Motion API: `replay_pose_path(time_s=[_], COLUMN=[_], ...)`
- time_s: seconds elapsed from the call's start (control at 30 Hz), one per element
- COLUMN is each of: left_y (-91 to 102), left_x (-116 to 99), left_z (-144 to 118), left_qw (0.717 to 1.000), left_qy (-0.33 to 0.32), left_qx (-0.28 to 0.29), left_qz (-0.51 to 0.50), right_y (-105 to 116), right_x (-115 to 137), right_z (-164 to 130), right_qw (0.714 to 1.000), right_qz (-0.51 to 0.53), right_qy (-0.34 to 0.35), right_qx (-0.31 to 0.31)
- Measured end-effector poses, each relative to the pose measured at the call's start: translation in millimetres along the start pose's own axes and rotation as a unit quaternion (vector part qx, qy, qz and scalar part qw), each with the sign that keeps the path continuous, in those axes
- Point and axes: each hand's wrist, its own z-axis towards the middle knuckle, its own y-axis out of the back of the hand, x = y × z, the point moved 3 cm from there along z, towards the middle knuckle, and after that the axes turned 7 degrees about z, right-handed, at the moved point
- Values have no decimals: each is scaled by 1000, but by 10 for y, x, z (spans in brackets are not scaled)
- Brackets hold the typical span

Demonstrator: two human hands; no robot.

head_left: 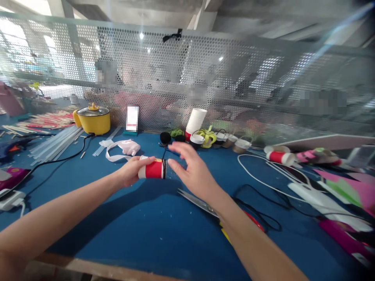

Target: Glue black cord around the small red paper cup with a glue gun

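My left hand is closed around a white paper cup with a red band, which lies on its side in the air above the table. Black cord is wound about the cup's right end, and a strand runs up toward a black ball of yarn. Just right of that end, my right hand has its thumb and fingers apart, slightly blurred. I see nothing in it. Below the right wrist lie scissors with red and yellow near the handle, partly hidden by the forearm.
A yellow electric pot, a phone and pale glue sticks stand or lie left. Stacked white cups and small handled cups line the perforated screen. Cables and a white power strip occupy the right.
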Motion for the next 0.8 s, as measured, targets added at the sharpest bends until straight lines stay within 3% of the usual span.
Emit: replay_pose_path(time_s=[0.07,0.13,0.2,0.27,0.33,0.37,0.47,0.73,0.8], left_y=[23,44,69,97,116,120,109,55,48], left_x=[3,16,39,68,105,129,210,335,338], left_z=[-7,-23,-43,-65,-89,-101,-139,-192,-195], left_qw=[1000,999,998,997,995,993,991,988,989], left_qy=[-16,-25,-33,-53,-77,-84,-83,-56,-57], left_qx=[-25,-31,-30,-27,-24,-23,-16,10,11], left_qz=[10,22,33,46,64,76,106,141,139], right_y=[95,149,141,41,-123,-196,-340,-437,-428], right_x=[217,355,322,104,-174,-288,-446,-217,-261], right_z=[63,98,112,92,23,-18,-117,-204,-200], right_qw=[995,989,993,998,985,977,975,966,965], right_qz=[-10,3,23,44,73,90,101,199,207], right_qy=[99,146,105,-26,-154,-186,-187,-121,-132], right_qx=[-25,-37,-52,-30,30,46,56,116,88])
